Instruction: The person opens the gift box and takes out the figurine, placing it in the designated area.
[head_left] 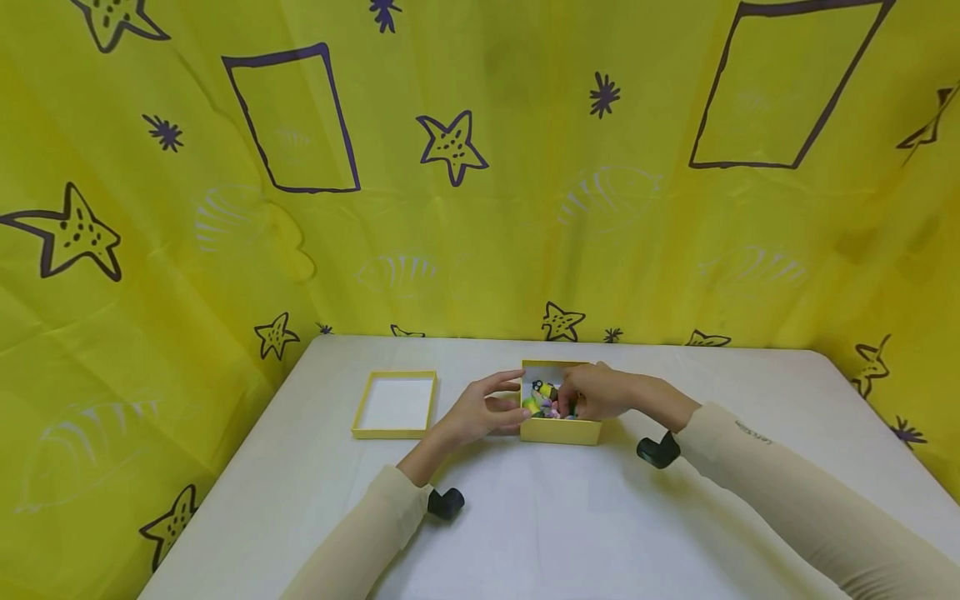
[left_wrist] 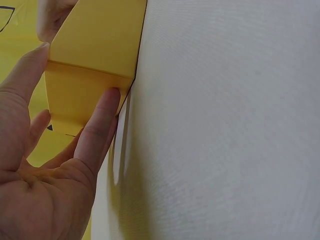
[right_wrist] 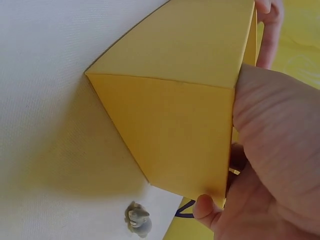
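We are touching the yellow box (head_left: 561, 432), right of the shallow tray (head_left: 390, 433), with our left hand (head_left: 480, 411), fingers spread, probably steadying it. Our right hand (head_left: 602, 391) is resting curled among small toys (head_left: 534, 406) inside; whether it's gripping one, we cannot tell.

yellow box (head_left: 560, 432) | open-topped, upright on white table (head_left: 540, 517) | small colourful figures (head_left: 536, 407) | jumbled together inside box

Reaching right hand (head_left: 602, 392) into yellow box (head_left: 560, 432) of small figures (head_left: 535, 407).
Touching box's left side with left hand (head_left: 480, 408).
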